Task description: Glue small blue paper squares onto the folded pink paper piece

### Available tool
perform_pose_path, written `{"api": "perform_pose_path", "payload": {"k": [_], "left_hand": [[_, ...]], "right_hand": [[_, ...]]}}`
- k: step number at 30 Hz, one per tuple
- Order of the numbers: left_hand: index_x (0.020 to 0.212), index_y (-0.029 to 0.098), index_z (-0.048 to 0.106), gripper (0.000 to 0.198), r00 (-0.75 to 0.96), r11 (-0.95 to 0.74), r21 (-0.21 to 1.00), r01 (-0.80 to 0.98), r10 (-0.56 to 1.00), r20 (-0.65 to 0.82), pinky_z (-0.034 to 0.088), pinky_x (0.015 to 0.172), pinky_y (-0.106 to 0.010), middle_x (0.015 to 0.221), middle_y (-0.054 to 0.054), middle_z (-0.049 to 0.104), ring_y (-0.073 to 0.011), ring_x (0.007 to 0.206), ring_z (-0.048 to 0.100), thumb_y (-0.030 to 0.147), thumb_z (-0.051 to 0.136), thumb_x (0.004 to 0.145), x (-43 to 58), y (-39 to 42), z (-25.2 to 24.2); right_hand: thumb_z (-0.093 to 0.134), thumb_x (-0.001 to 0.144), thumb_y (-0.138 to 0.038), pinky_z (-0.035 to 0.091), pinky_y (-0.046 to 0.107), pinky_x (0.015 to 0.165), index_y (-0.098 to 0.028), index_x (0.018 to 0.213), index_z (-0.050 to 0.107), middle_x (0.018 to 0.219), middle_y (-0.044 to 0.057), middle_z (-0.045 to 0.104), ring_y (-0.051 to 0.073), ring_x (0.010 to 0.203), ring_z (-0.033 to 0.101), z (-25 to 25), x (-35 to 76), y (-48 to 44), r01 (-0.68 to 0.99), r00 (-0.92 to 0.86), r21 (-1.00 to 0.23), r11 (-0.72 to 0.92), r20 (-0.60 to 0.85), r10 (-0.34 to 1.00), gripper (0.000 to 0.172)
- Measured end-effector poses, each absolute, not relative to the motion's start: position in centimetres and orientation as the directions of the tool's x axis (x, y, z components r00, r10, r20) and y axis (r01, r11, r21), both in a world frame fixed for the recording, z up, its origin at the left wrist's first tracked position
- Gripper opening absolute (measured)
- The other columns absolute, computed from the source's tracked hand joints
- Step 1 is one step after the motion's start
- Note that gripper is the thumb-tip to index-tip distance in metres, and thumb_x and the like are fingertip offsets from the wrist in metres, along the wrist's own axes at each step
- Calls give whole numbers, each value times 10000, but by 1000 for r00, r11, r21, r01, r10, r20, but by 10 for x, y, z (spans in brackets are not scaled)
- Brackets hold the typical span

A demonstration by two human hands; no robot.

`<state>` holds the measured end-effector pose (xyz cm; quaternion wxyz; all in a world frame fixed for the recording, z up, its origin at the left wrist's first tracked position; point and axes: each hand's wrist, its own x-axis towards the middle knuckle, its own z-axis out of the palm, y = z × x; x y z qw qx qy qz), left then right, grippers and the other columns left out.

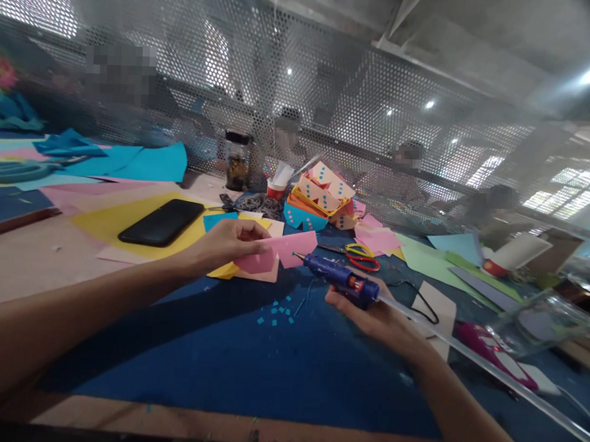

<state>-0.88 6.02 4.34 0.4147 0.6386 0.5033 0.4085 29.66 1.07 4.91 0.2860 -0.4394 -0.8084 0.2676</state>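
My left hand (229,243) pinches a folded pink paper piece (287,250) and holds it just above the blue sheet (232,354). My right hand (369,314) grips a blue hot glue gun (338,282), with a clear glue stick (488,369) sticking out behind it. The gun's nozzle points left and almost touches the pink paper's lower edge. Small cyan paper squares (276,312) lie scattered on the blue sheet between my hands.
A black phone (162,221) rests on yellow paper at left. Scissors with red and yellow handles (359,255) lie beyond the gun. A stack of pink dotted paper boxes (322,193), a dark jar (237,160) and a paper cup stand by the perforated metal screen. Coloured sheets cover the table.
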Motion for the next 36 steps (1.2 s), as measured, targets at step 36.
{"api": "perform_pose_path", "payload": {"k": [36], "left_hand": [[923, 195, 735, 278, 265, -293, 861, 417, 945, 193, 516, 743, -273, 902, -27, 767, -213, 845, 696, 429, 721, 774, -6, 53, 44]], "right_hand": [[554, 906, -229, 336, 331, 723, -195, 935, 582, 865, 55, 618, 214, 824, 553, 41, 294, 23, 544, -720, -93, 834, 459, 521, 53]]}}
